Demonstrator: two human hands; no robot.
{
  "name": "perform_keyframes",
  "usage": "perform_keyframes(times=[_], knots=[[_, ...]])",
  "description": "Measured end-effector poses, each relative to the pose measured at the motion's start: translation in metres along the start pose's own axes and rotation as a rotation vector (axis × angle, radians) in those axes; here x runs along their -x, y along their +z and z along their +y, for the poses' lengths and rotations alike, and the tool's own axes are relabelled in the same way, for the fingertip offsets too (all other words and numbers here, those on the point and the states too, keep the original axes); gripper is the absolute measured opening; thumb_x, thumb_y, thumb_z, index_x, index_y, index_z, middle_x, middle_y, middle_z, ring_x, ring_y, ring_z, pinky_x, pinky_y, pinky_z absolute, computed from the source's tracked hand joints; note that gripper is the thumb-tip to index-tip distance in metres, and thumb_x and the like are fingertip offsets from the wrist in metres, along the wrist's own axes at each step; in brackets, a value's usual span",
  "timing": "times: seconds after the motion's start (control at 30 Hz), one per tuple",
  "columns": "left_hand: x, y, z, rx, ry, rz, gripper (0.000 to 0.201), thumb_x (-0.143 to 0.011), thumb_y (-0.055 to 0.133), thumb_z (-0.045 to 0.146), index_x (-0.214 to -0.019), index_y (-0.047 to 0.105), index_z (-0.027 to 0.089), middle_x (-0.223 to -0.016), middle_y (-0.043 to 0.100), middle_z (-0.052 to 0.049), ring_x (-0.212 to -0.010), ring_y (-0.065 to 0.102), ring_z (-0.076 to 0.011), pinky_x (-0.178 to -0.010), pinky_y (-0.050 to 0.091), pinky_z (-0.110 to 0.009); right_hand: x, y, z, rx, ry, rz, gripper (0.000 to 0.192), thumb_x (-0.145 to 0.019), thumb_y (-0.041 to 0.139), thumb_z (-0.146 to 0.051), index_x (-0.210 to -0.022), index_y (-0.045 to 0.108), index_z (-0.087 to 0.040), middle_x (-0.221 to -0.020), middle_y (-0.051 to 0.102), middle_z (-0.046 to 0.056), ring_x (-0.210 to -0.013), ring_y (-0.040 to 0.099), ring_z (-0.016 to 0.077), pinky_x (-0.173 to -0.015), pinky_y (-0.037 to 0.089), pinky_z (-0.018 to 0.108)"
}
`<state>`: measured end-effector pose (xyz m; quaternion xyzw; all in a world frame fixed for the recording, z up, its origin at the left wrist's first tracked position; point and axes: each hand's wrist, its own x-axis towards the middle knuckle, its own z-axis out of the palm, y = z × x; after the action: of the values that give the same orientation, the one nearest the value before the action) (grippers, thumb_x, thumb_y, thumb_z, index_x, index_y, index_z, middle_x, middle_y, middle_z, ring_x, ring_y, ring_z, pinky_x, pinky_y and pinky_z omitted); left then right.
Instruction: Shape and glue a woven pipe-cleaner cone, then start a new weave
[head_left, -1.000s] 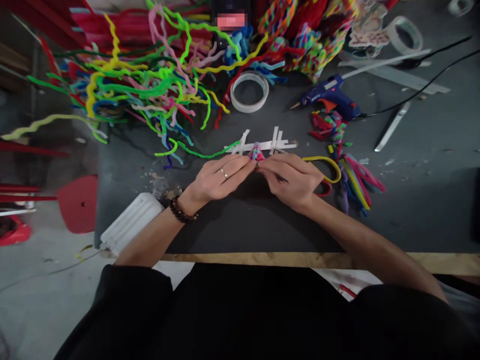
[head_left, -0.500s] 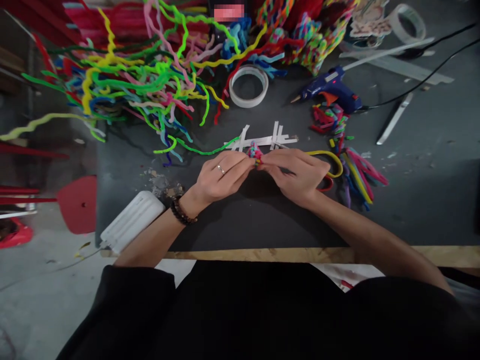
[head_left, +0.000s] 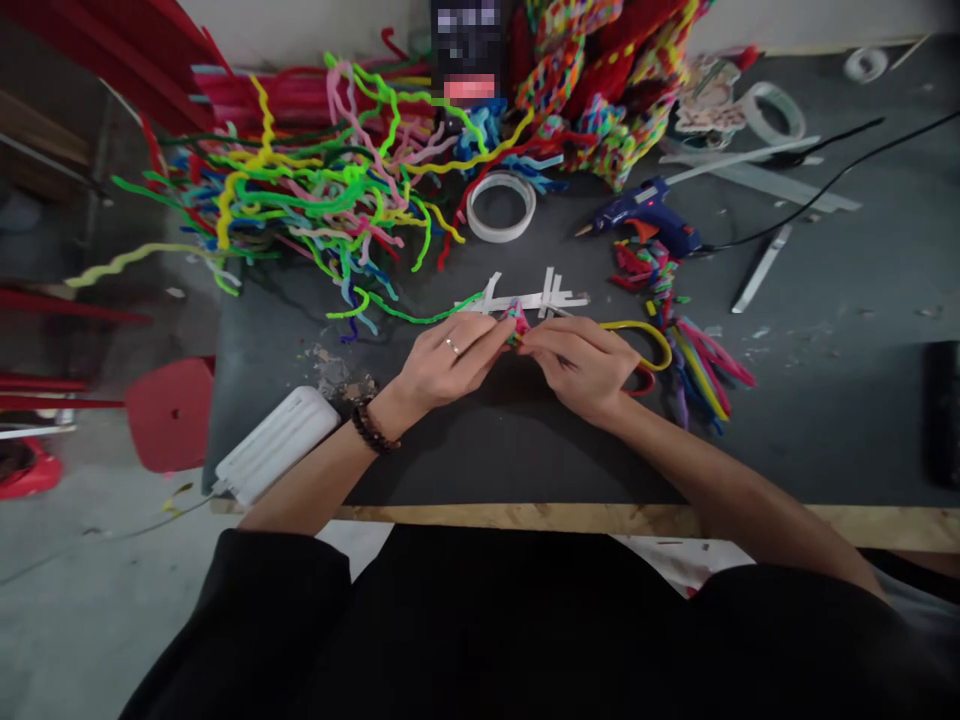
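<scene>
Head camera, looking down on a dark grey worktable: a tangle of bright pipe cleaners sprawls across the far left, with one green strand trailing out toward the worker's hands. A roll of clear tape lies just behind the work area, and a blue hot glue gun rests to its right, its black cord running off toward the table's far edge. White paper strips, laid crosswise, sit directly beyond the fingers. A bundle of short coloured pipe cleaner pieces is heaped to the right, touching a yellow loop that curves out from under the right hand. A white ribbed plastic block lies at the table's near-left corner, beside scattered scraps. At centre, the left hand, with a ring on one finger and a bead bracelet at the wrist, pinches a small pink and multicoloured pipe cleaner piece between thumb and fingertips. The right hand meets it from the other side, fingers closed on the same piece, held just above the tabletop, in front of the paper strips.
</scene>
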<state>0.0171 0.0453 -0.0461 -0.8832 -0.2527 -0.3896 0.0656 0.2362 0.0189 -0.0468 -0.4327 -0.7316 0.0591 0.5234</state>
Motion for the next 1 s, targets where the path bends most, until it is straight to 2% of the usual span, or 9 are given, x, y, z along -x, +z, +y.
perform_keyframes(times=[0.13, 0.3, 0.4, 0.5, 0.6, 0.7, 0.8, 0.87, 1.0], knots=[[0.001, -0.003, -0.002, -0.051, 0.089, 0.001, 0.044, -0.095, 0.071, 0.013, -0.138, 0.066, 0.014, -0.105, 0.078, -0.009, -0.097, 0.077, -0.0227, -0.089, 0.067, -0.035, 0.001, -0.001, -0.001, 0.081, 0.048, -0.012, 0.006, -0.094, 0.077, -0.032, -0.091, 0.081, -0.030, -0.086, 0.084, -0.002, -0.072, 0.080, 0.0159, -0.066, 0.066, 0.027], [0.005, -0.002, 0.001, 0.017, -0.058, -0.018, 0.044, -0.098, 0.069, 0.018, -0.142, 0.064, 0.024, -0.111, 0.078, -0.007, -0.101, 0.078, -0.0226, -0.090, 0.067, -0.038, 0.005, 0.000, 0.001, 0.040, 0.003, -0.008, 0.017, -0.094, 0.073, -0.018, -0.098, 0.082, -0.032, -0.098, 0.085, -0.004, -0.083, 0.083, 0.0163, -0.073, 0.068, 0.027], [0.005, -0.001, 0.006, 0.024, -0.079, -0.007, 0.047, -0.096, 0.072, 0.018, -0.143, 0.064, 0.024, -0.111, 0.078, -0.007, -0.102, 0.078, -0.0218, -0.093, 0.066, -0.036, 0.007, 0.000, -0.002, 0.020, 0.040, -0.019, 0.021, -0.095, 0.069, -0.015, -0.097, 0.082, -0.031, -0.099, 0.085, -0.004, -0.083, 0.082, 0.0155, -0.073, 0.068, 0.027], [0.003, 0.001, 0.006, -0.009, -0.128, 0.019, 0.040, -0.096, 0.074, 0.019, -0.135, 0.070, 0.024, -0.107, 0.079, -0.006, -0.097, 0.078, -0.0199, -0.092, 0.066, -0.033, -0.006, -0.007, -0.010, 0.020, 0.146, -0.112, 0.017, -0.098, 0.067, -0.020, -0.098, 0.082, -0.028, -0.095, 0.085, -0.002, -0.083, 0.081, 0.0159, -0.074, 0.065, 0.028], [-0.003, 0.002, 0.001, -0.006, -0.286, 0.073, 0.024, -0.099, 0.072, 0.022, -0.122, 0.076, 0.026, -0.104, 0.080, -0.004, -0.094, 0.078, -0.0168, -0.086, 0.065, -0.028, -0.042, -0.028, -0.006, 0.193, 0.282, -0.276, 0.021, -0.103, 0.062, -0.034, -0.103, 0.081, -0.027, -0.098, 0.084, 0.001, -0.085, 0.079, 0.0176, -0.078, 0.060, 0.030], [-0.008, 0.001, 0.000, 0.150, -0.445, 0.110, 0.015, -0.102, 0.068, 0.028, -0.112, 0.079, 0.024, -0.108, 0.081, -0.004, -0.102, 0.078, -0.0161, -0.091, 0.064, -0.028, -0.084, -0.055, 0.025, 0.579, 0.434, -0.310, 0.033, -0.104, 0.057, -0.047, -0.115, 0.080, -0.027, -0.109, 0.083, 0.007, -0.103, 0.078, 0.0254, -0.092, 0.054, 0.039], [-0.011, 0.000, 0.005, 0.373, -0.631, 0.062, 0.019, -0.104, 0.065, 0.034, -0.114, 0.075, 0.022, -0.114, 0.081, -0.004, -0.100, 0.079, -0.0153, -0.087, 0.066, -0.026, -0.107, -0.073, 0.073, 0.965, 0.651, -0.286, 0.050, -0.098, 0.056, -0.065, -0.122, 0.079, -0.027, -0.116, 0.080, 0.020, -0.117, 0.073, 0.0410, -0.088, 0.052, 0.049], [-0.011, 0.000, 0.007, 0.560, -0.804, 0.035, 0.025, -0.106, 0.061, 0.040, -0.118, 0.071, 0.021, -0.112, 0.080, -0.004, -0.089, 0.080, -0.0138, -0.078, 0.068, -0.024, -0.108, -0.075, 0.098, 1.014, 0.712, -0.492, 0.063, -0.095, 0.058, -0.070, -0.115, 0.081, -0.015, -0.115, 0.076, 0.030, -0.116, 0.072, 0.0445, -0.085, 0.052, 0.049], [-0.011, 0.002, 0.004, 0.890, -1.024, 0.014, 0.032, -0.106, 0.058, 0.051, -0.121, 0.061, 0.023, -0.114, 0.078, -0.005, -0.072, 0.079, -0.0127, -0.058, 0.066, -0.021, -0.099, -0.073, 0.118, 1.028, 0.724, -0.554, 0.063, -0.098, 0.057, -0.065, -0.128, 0.075, -0.013, -0.122, 0.073, 0.032, -0.117, 0.070, 0.0426, -0.087, 0.051, 0.049]])
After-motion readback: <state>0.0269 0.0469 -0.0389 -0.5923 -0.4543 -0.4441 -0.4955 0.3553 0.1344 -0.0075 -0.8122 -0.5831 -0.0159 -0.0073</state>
